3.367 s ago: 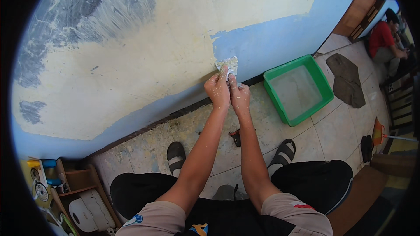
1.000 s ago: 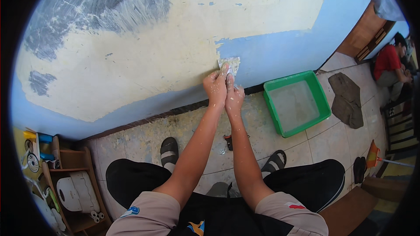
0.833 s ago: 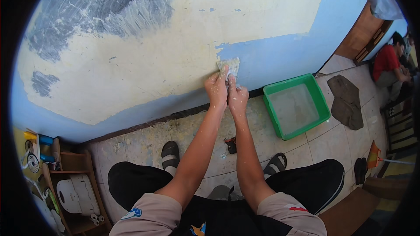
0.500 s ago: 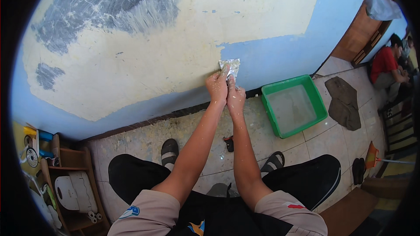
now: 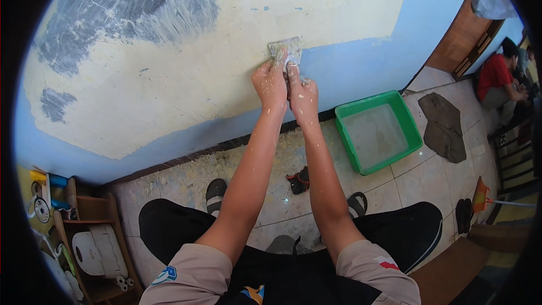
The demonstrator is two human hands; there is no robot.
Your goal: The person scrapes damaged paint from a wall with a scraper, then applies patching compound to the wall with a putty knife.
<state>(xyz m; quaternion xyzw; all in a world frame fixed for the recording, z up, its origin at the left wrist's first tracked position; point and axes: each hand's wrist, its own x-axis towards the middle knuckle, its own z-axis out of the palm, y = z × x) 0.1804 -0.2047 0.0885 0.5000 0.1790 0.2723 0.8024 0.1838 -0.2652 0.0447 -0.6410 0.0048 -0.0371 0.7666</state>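
Note:
Both of my hands are closed together round a paint scraper (image 5: 286,46), its wide metal blade smeared with paint and pointing up the wall. My left hand (image 5: 270,83) grips it from the left with the thumb along the blade. My right hand (image 5: 303,95) grips from the right, its thumb also laid near the blade. White flecks spot both hands and forearms. The blade meets the wall (image 5: 214,79) close to the border between the bare cream area and the remaining blue paint (image 5: 350,63). The scraper's handle is mostly hidden in my hands.
A green basin (image 5: 353,146) of cloudy water stands right of my arms, beside a brown cloth (image 5: 443,127). Paint flakes litter the floor by the wall. A black-and-orange object (image 5: 298,181) lies below my forearms. A wooden shelf (image 5: 93,214) stands left; a person in red (image 5: 495,73) sits far right.
My two hands and the scraper have moved up the wall and slightly left. The blade now lies higher, beside the upper part of the blue border. My grip stays closed.

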